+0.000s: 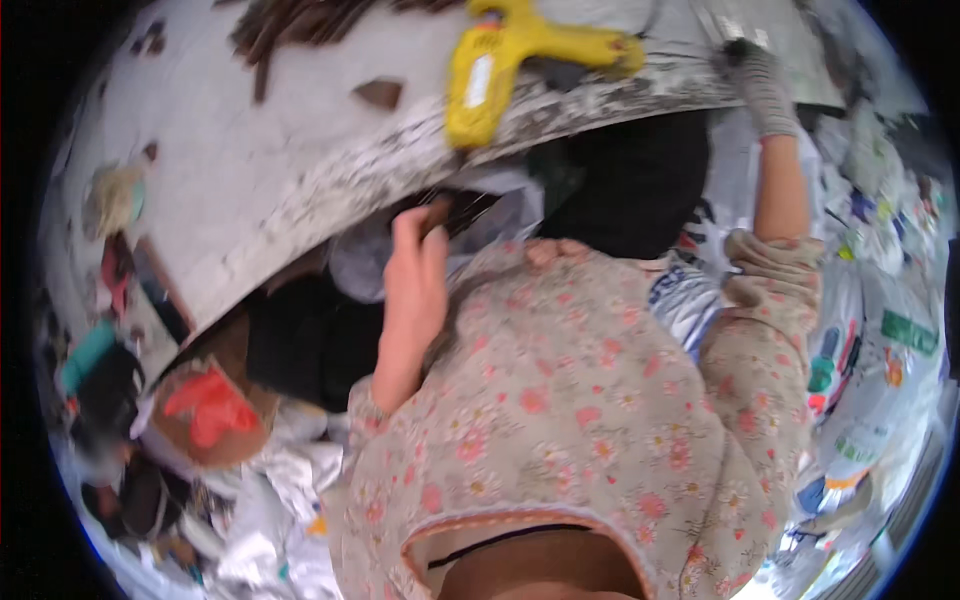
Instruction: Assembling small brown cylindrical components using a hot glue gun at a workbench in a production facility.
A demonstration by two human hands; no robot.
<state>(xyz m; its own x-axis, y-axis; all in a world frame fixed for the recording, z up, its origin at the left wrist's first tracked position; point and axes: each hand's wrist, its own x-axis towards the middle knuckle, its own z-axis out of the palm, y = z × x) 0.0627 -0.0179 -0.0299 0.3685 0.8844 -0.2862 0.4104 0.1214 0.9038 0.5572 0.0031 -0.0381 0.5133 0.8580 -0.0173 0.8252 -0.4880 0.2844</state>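
Observation:
My bare left hand [412, 275] is raised in front of the table edge, thumb and finger closed on a small dark brown piece [438, 211] whose kind I cannot make out. Below it a clear plastic bag [365, 262] hangs open under the table edge, with dark bits inside. My right hand [765, 92], in a grey striped glove with dark fingertips, rests at the far right of the table by a shiny clear sheet [725, 25]. Its fingers are blurred. Between the hands, a yellow glue gun [485, 85] lies at the table's edge.
A pile of dark brown strips [300, 28] lies at the table's far side, and a brown chip [378, 93] sits nearer. At the left stands a box with a red item [213, 408]. Stuffed plastic bags [855, 400] crowd the right side.

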